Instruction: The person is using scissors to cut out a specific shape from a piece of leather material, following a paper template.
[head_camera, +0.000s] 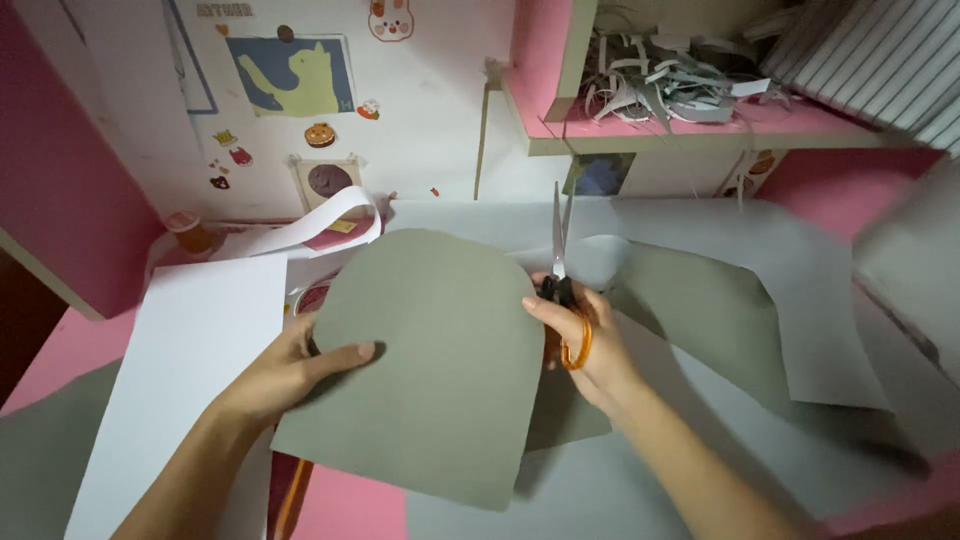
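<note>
The right hand (580, 335) is closed through the orange loops of a pair of scissors (560, 260), thumb on top, with the blades pointing up and away from the body. The blades look nearly shut, their tips rising above the top right edge of the grey card (430, 360). The left hand (290, 372) pinches that card at its left edge, thumb lying on the upper face and fingers tucked beneath, holding it just off the desk and tilted toward the camera.

The card already has a rounded top and straight sides, an arch shape, and its edge looks clean all the way round the curve. The scissors sit at the right end of that curve, so the cutting of the outline seems to be at or very near its end. A larger grey sheet (710, 310) with a matching curved gap lies just to the right, under and behind the scissors, which looks like the offcut.

Judging from this, the next move calls for a steady left pinch while the blades open and clear the edge, without nicking the curve.

A white sheet (190, 370) lies on the pink desk (60, 350) to the left, with a curled white strip (330, 215) behind it. A shelf (700, 135) above holds paper scraps (660, 80).
</note>
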